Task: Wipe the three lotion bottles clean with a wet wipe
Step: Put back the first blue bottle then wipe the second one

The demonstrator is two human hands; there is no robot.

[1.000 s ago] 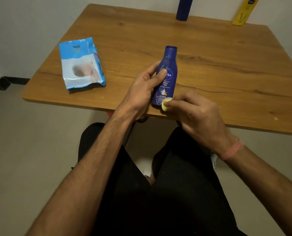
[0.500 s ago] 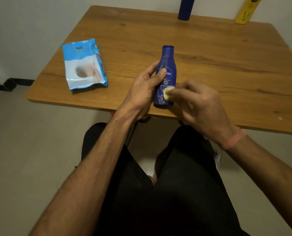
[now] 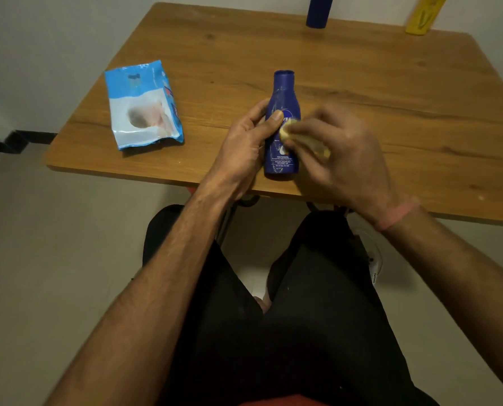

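A dark blue lotion bottle [image 3: 282,95] stands upright near the front edge of the wooden table [image 3: 391,92]. My left hand [image 3: 244,148] grips its left side, thumb on the label. My right hand [image 3: 341,156], blurred by motion, pinches a folded pale wet wipe [image 3: 288,128] and presses it against the middle of the bottle's front. A second dark blue bottle [image 3: 317,11] stands at the table's far edge, and a yellow bottle [image 3: 423,14] stands at the far right; both are cut off by the frame's top.
A blue and white wet-wipe pack [image 3: 143,105] lies flat on the table's left part. A wall runs behind the table. My legs in black trousers sit below the front edge, with a white shoe [image 3: 373,259] on the floor.
My right hand has slid the wipe up the bottle's front, from its base to the label's middle. My left hand keeps its grip on the bottle.
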